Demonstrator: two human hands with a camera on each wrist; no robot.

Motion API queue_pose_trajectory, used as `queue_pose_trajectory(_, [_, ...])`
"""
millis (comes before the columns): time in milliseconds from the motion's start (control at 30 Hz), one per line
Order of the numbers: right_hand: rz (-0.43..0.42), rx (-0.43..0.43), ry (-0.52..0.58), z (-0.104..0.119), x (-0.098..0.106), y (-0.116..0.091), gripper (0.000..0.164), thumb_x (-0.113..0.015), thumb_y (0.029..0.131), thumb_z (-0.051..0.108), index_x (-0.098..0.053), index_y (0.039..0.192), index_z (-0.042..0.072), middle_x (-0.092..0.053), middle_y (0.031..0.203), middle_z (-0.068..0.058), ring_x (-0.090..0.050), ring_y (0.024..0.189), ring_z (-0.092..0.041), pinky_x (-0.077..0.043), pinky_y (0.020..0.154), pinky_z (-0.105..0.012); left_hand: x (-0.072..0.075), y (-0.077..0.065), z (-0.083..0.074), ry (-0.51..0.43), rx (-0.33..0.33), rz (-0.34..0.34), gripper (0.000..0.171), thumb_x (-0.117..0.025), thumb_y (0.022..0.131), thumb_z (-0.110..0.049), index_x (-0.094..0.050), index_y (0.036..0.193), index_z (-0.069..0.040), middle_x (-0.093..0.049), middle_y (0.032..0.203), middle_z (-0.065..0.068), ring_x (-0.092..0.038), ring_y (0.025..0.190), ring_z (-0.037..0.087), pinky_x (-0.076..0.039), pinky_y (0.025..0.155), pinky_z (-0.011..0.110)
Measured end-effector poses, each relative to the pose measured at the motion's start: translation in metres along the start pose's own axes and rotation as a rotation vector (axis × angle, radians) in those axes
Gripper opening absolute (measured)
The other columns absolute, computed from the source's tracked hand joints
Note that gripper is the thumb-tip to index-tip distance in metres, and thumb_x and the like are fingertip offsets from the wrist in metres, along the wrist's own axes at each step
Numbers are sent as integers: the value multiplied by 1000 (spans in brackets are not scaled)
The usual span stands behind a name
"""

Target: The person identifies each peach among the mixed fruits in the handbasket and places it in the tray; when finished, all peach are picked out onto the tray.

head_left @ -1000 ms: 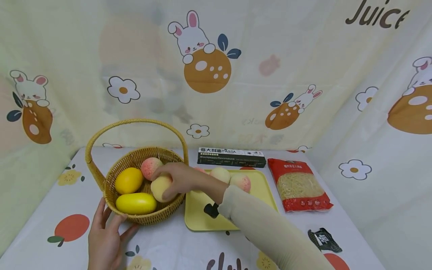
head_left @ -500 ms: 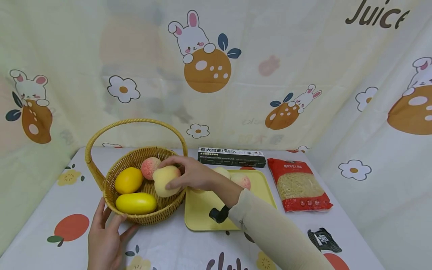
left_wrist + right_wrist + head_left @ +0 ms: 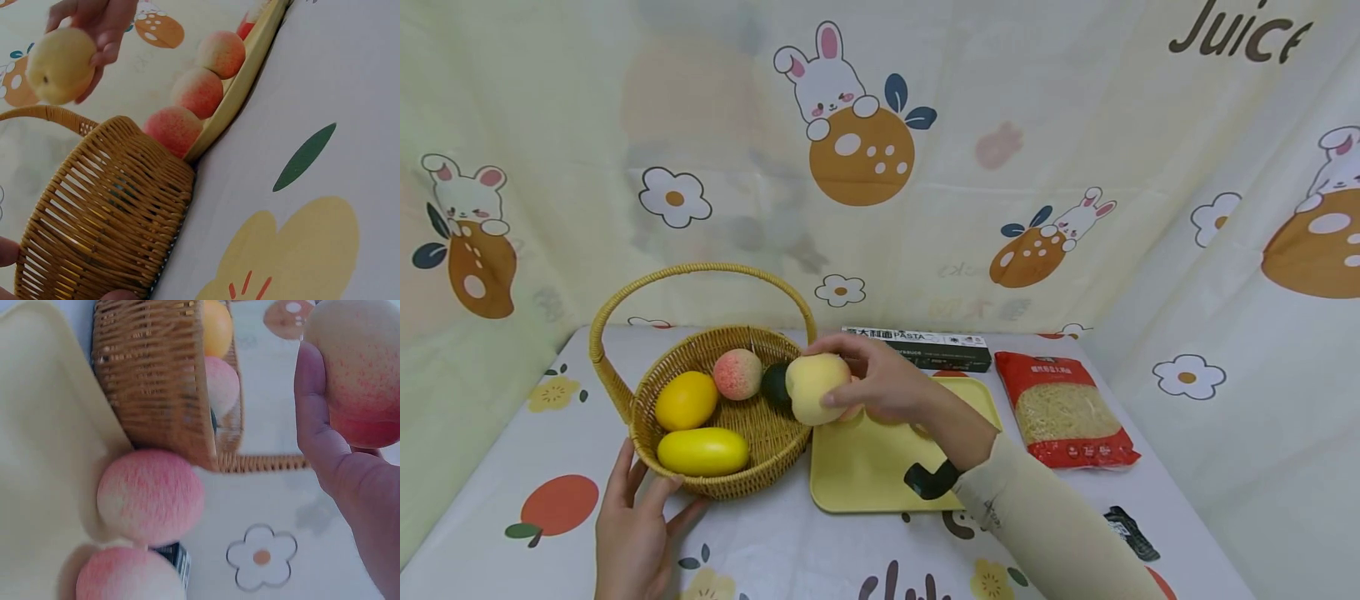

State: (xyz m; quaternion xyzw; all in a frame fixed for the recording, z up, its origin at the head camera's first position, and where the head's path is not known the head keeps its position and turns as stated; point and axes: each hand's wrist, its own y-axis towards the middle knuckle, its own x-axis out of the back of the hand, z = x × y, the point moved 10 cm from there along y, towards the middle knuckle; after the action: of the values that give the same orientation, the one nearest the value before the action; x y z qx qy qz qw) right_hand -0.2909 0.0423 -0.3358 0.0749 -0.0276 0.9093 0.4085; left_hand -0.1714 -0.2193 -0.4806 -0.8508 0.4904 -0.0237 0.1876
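In the head view my right hand (image 3: 880, 383) pinches a yellow peach (image 3: 815, 388) above the right rim of the wicker basket (image 3: 760, 477); its blushed side (image 3: 362, 369) shows in the right wrist view. In the basket lie a yellow mango (image 3: 703, 452), an orange-yellow fruit (image 3: 687, 401), a pink peach (image 3: 737, 374) and a dark green fruit (image 3: 774, 386), partly hidden by the held peach. My left hand (image 3: 636, 521) rests with spread fingers against the basket's near left side. Peaches (image 3: 199, 92) sit in a row on the yellow tray (image 3: 872, 475), mostly hidden behind my right hand in the head view.
The basket's tall handle (image 3: 700, 268) arches over it. Behind the tray is a dark pasta box (image 3: 958, 354). To the right lie a red bag of noodles (image 3: 1067, 408) and a small black packet (image 3: 1131, 533). A printed curtain hangs behind.
My right hand has lifted the peach from inside the basket and carried it rightward to the rim, uncovering the dark green fruit. My left hand has stayed put.
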Motion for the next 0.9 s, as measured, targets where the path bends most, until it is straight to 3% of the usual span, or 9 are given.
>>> queue_pose_trajectory(133, [-51, 31, -91, 1, 22, -18, 60, -79, 84, 3, -63, 141, 10, -60, 145, -11, -62, 117, -28, -59, 94, -34, 0, 0, 0, -1, -3, 0, 91, -54, 102, -6, -8, 167, -51, -6, 180, 4, -34, 154, 38, -59, 91, 56])
queue_pose_trajectory(533, [-151, 20, -193, -15, 79, -63, 56, -76, 88, 7, -61, 142, 10, -59, 141, -14, -61, 116, -33, -60, 95, -36, 0, -1, -1, -4, -10, -11, 90, -54, 102, -6, -10, 166, -51, -8, 180, 5, -33, 154, 38, -58, 90, 57])
queue_pose_trajectory(733, [-245, -25, -231, -31, 113, -84, 55, -75, 88, 9, -61, 141, 10, -58, 141, -15, -61, 116, -34, -61, 93, -34, 0, -2, -1, 0, -11, -10, 90, -53, 102, -5, -9, 166, -51, -7, 180, 5, -32, 155, 39, -58, 91, 57])
queue_pose_trajectory(900, [-282, -27, -194, -40, 137, -99, 52, -73, 91, 7, -59, 141, 9, -61, 136, -10, -63, 112, -31, -65, 88, -36, -1, -2, -1, 5, -15, -5, 89, -53, 103, -7, -10, 166, -51, -8, 180, 4, -32, 155, 39, -59, 90, 55])
